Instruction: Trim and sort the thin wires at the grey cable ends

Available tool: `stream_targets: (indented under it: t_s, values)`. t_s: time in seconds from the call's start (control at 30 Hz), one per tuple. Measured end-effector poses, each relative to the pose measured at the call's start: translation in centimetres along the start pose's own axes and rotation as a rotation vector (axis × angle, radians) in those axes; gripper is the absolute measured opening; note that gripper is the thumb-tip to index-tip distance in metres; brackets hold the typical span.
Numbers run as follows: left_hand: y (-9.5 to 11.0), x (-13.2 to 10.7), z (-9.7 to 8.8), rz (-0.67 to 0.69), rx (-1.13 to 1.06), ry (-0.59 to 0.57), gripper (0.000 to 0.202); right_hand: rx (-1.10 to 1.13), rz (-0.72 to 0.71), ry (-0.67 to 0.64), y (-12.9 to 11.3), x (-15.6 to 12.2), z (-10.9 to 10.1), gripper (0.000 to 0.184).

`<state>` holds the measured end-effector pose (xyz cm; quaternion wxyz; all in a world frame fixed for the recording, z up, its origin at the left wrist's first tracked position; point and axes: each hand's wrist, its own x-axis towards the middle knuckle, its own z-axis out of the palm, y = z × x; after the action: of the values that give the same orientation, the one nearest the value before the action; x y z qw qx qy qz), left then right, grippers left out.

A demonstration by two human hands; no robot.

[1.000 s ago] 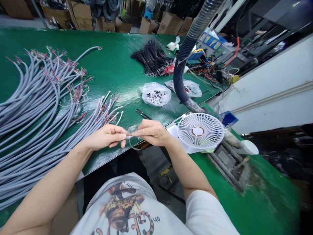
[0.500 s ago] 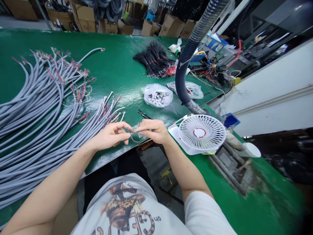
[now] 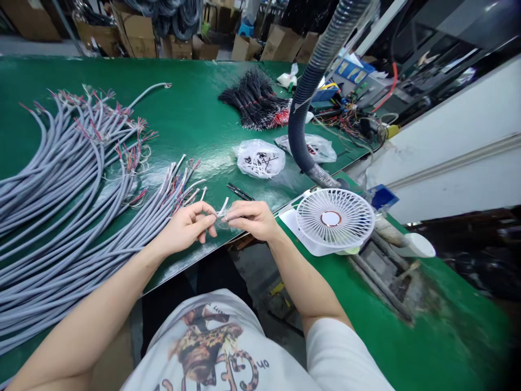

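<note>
Over the table's front edge, my left hand (image 3: 193,224) pinches the end of a cable, most of it hidden by the fingers. A whitish piece (image 3: 223,206) of that end sticks up between my hands. My right hand (image 3: 252,219) is closed, thumb against fingers, on thin, pale wire strands that run across from the left fingertips. The strands are too fine to make out singly. To my left lie many grey cables (image 3: 93,228) with stripped ends showing red and white wires. Black thread snips (image 3: 240,191) rest on the table just beyond my right hand.
A plastic bag of small dark parts (image 3: 261,159) sits ahead, another bag (image 3: 321,149) beside it. Bundled black wires (image 3: 258,100) lie farther back. A ribbed hose (image 3: 300,122) hangs down near a white fan (image 3: 336,218) on the right. Boxes (image 3: 138,35) stand behind the green table (image 3: 195,81).
The whitish piece now stands up between my hands, and the curved strand that hung below them no longer shows there. Both hands stay close together, and the view has shifted slightly.
</note>
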<state>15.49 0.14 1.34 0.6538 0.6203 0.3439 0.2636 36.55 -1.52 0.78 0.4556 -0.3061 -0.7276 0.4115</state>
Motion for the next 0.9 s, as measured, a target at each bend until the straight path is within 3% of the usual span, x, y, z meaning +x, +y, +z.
stream_targets:
  t_s: [0.2,0.4,0.5,0.57,0.63,0.77,0.9]
  values:
    - [-0.6,0.4,0.1,0.066,0.021,0.074,0.023,0.156,0.049,0.108,0.1,-1.2,1.4,0.01]
    - [-2.1,1.6,-0.5,0.05,-0.074,0.271,0.024,0.3,-0.16,0.416,-2.6,-3.2,2.0,0.007]
    - [-1.9,1.8,-0.8,0.004,-0.249,0.319,0.03,0.231,0.059,0.505,-3.0,-3.0,2.2,0.008]
    - [-1.7,1.8,-0.8,-0.01,-0.342,0.343,0.031,0.17,0.263,0.497,-2.5,-2.2,2.7,0.012]
    - [-1.5,1.7,-0.8,-0.011,-0.394,0.349,0.03,0.126,0.366,0.474,-1.8,-1.1,3.5,0.019]
    - [-1.7,1.6,-0.6,0.011,-0.423,0.341,0.026,0.033,0.354,0.43,-0.8,1.0,5.1,0.03]
    - [-1.9,1.6,-0.7,0.025,-0.44,0.333,0.024,0.052,0.306,0.405,-0.4,2.0,5.9,0.021]
